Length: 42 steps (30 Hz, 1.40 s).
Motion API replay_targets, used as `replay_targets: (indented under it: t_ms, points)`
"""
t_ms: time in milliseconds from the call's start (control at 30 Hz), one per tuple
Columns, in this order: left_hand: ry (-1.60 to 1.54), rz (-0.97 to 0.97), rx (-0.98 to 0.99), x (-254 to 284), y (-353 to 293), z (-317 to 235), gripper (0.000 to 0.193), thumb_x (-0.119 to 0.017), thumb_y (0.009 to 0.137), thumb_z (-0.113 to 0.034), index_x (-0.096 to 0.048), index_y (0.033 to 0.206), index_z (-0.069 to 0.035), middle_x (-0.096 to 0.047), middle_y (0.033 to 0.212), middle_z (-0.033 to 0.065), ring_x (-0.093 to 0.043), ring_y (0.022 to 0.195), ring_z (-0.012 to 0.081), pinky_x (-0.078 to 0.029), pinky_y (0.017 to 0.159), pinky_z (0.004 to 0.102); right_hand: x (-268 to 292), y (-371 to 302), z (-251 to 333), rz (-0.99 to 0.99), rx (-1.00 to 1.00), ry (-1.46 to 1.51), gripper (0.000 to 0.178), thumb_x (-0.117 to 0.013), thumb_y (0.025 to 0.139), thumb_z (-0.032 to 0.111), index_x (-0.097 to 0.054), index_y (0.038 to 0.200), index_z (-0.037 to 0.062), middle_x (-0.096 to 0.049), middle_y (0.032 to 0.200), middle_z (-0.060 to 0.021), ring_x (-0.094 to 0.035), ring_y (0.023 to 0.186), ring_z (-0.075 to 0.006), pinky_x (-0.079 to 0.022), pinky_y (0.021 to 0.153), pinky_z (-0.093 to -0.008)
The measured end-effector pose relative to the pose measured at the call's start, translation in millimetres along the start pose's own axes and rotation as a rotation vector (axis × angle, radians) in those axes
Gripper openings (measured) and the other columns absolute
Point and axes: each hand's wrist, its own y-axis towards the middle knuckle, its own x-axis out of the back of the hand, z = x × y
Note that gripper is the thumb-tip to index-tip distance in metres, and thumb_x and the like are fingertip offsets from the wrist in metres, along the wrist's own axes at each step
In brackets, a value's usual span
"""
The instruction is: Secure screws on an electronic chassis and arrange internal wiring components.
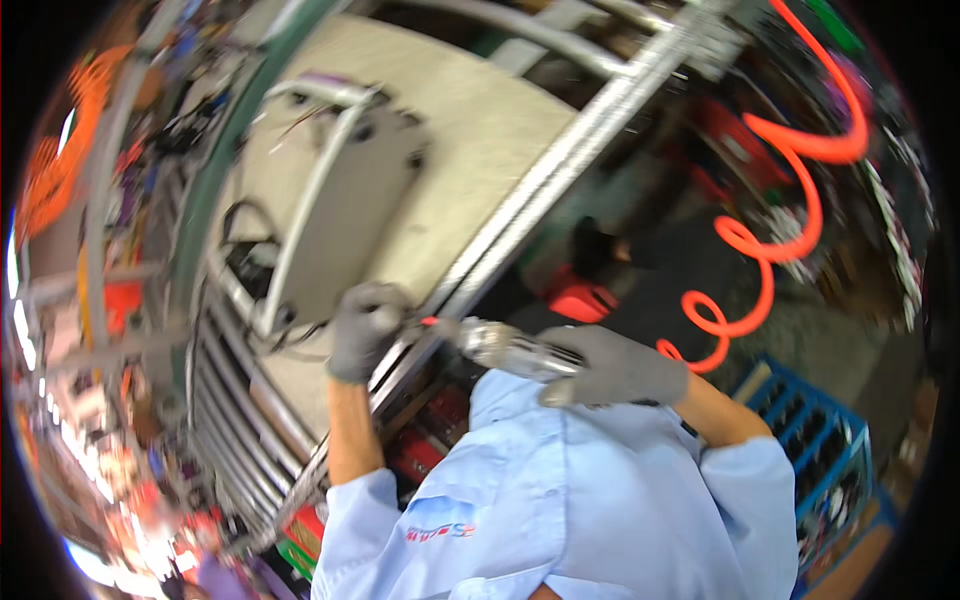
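My right hand (622, 367), in a grey glove, is wrapped around a silver air screwdriver (505, 348) held level in front of my chest. Its reddish tip points left toward my left hand (368, 325), also gloved in grey. The fingers of that hand are curled together close to the tip, and what they pinch, if anything, is too blurred to make out. Just beyond the left hand, a grey metal casing (350, 205) with a pale frame lies on a beige board (480, 130). Dark cables (250, 240) show at the casing's left side.
A metal rail (545, 180) edges the board on my side. Conveyor rollers (245, 400) run at the left. An orange coiled hose (790, 245) hangs on the right, above a blue crate (815, 425). A red object (582, 298) lies beyond the rail.
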Motion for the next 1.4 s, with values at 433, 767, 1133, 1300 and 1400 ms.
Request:
replay_targets:
  t_ms: [433, 767, 1133, 1300, 1400]
  points:
    - [1.181, -0.417, -0.656, -27.8, 50.0, 0.8, 0.024, -0.064, 0.095, -0.020, -0.070, 0.107, 0.000, -0.071, 0.105, 0.0163, -0.070, 0.081, 0.0268, -0.057, 0.066, 0.0370, -24.8, 25.6, -17.7, -0.581, 0.281, -0.182, 0.045, -0.081, 0.084, 0.027, -0.063, 0.116, 0.0003, -0.065, 0.089, -0.0117, -0.060, 0.079, -0.0183, -0.051, 0.076, -0.0349]
    - [1.332, -0.313, -0.291, -27.0, 46.0, 4.5, 0.008, -0.060, 0.092, -0.009, -0.061, 0.099, -0.005, -0.062, 0.098, 0.0161, -0.064, 0.091, 0.0377, -0.054, 0.078, 0.0474, -28.1, 33.8, 0.6, -0.474, 0.114, 0.028, 0.041, -0.080, 0.087, 0.028, -0.062, 0.113, 0.0013, -0.056, 0.081, -0.0013, -0.050, 0.070, -0.0090, -0.045, 0.064, -0.0289]
    - [1.014, -0.647, -0.234, 65.1, -1.8, -127.6, 0.019, -0.067, 0.092, -0.010, -0.077, 0.106, -0.001, -0.076, 0.092, 0.0106, -0.073, 0.079, 0.0178, -0.057, 0.073, 0.0309, -64.8, 107.2, 19.1, -0.182, 0.090, -0.055, 0.045, -0.072, 0.092, 0.031, -0.059, 0.119, -0.0019, -0.057, 0.076, -0.0027, -0.053, 0.054, -0.0075, -0.045, 0.047, -0.0267]
    - [1.158, -0.252, 0.153, 95.2, 61.8, -129.9, 0.031, -0.071, 0.083, -0.021, -0.077, 0.105, 0.000, -0.077, 0.091, 0.0137, -0.071, 0.074, 0.0207, -0.056, 0.071, 0.0335, -74.0, 119.8, 19.9, -0.199, 0.079, -0.079, 0.047, -0.074, 0.090, 0.033, -0.061, 0.118, -0.0014, -0.059, 0.075, -0.0038, -0.054, 0.053, -0.0088, -0.046, 0.047, -0.0276]
    - [1.188, 0.038, 0.319, 112.0, 94.5, -112.6, 0.038, -0.070, 0.079, -0.026, -0.078, 0.105, 0.001, -0.075, 0.090, 0.0160, -0.070, 0.077, 0.0237, -0.054, 0.076, 0.0371, -74.8, 119.8, 18.6, -0.218, 0.077, -0.078, 0.049, -0.075, 0.088, 0.036, -0.062, 0.118, -0.0006, -0.059, 0.073, -0.0043, -0.055, 0.053, -0.0097, -0.046, 0.047, -0.0283]
